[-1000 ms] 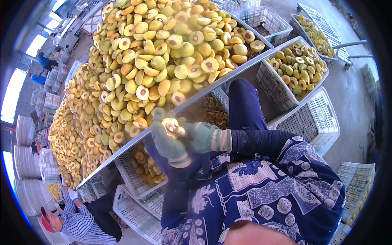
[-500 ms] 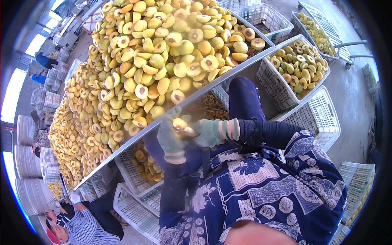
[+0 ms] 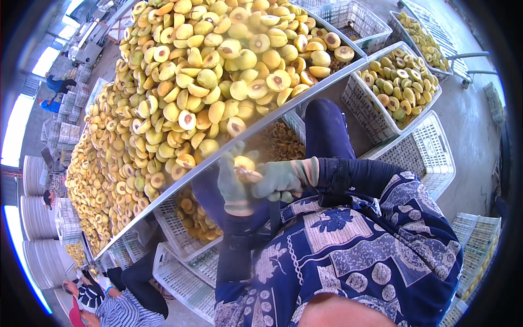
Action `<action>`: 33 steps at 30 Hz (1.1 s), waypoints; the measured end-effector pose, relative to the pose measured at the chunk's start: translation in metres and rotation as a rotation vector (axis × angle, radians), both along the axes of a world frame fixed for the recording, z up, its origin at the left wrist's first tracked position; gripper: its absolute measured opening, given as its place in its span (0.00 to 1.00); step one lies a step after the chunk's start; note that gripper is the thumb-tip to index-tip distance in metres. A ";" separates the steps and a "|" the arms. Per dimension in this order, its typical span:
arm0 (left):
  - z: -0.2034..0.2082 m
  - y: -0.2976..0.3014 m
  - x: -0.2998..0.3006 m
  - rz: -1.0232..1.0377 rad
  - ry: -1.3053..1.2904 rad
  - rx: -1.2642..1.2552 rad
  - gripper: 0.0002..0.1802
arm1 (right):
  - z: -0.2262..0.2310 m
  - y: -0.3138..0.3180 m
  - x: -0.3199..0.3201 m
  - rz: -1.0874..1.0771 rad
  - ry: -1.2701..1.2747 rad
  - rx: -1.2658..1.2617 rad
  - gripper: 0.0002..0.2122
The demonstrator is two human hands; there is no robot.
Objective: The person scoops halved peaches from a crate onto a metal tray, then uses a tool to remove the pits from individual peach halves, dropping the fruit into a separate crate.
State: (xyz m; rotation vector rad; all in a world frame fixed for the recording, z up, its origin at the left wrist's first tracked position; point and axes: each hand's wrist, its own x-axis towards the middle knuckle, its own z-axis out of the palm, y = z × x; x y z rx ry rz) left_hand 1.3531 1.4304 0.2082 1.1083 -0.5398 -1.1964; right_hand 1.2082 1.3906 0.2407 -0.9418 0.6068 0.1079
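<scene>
Both of my hands wear pale green gloves with striped cuffs and meet just inside the metal edge of the table. My left hand (image 3: 231, 188) is closed on a yellow peach half (image 3: 244, 163), held upright near its fingertips. Against the fruit's lower side my right hand (image 3: 280, 180) is closed, its fingers curled in. A small tan piece shows between the right fingers and the fruit; what it is I cannot make out. Beyond the edge lies a large heap of halved yellow peaches (image 3: 207, 79), several with brown hollows facing up.
A metal rim (image 3: 180, 185) borders the heap. Below it, a crate (image 3: 188, 253) holds fruit pieces, and brown scraps (image 3: 283, 143) lie beside my knee. To the right stand a crate of peach halves (image 3: 376, 120) and a white crate (image 3: 444, 163). A co-worker (image 3: 128, 308) sits at lower left.
My right hand has turned slightly, with its curled fingers now showing below. The left hand keeps the peach half in about the same place. The co-worker at lower left has shifted a little.
</scene>
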 end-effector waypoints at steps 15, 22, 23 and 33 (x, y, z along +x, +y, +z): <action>-0.021 -0.006 0.002 -0.070 0.092 -0.017 0.28 | -0.046 0.000 -0.001 0.006 -0.504 0.795 0.13; -0.026 -0.011 0.020 0.029 -0.192 -0.103 0.28 | -0.056 0.015 0.017 -0.019 -0.923 1.046 0.16; -0.036 -0.008 0.032 0.055 -0.480 -0.175 0.27 | -0.054 0.012 0.018 0.012 -1.002 1.031 0.16; 0.010 0.044 0.166 0.442 -1.044 0.327 0.20 | -0.071 -0.026 0.021 -0.481 0.019 0.438 0.11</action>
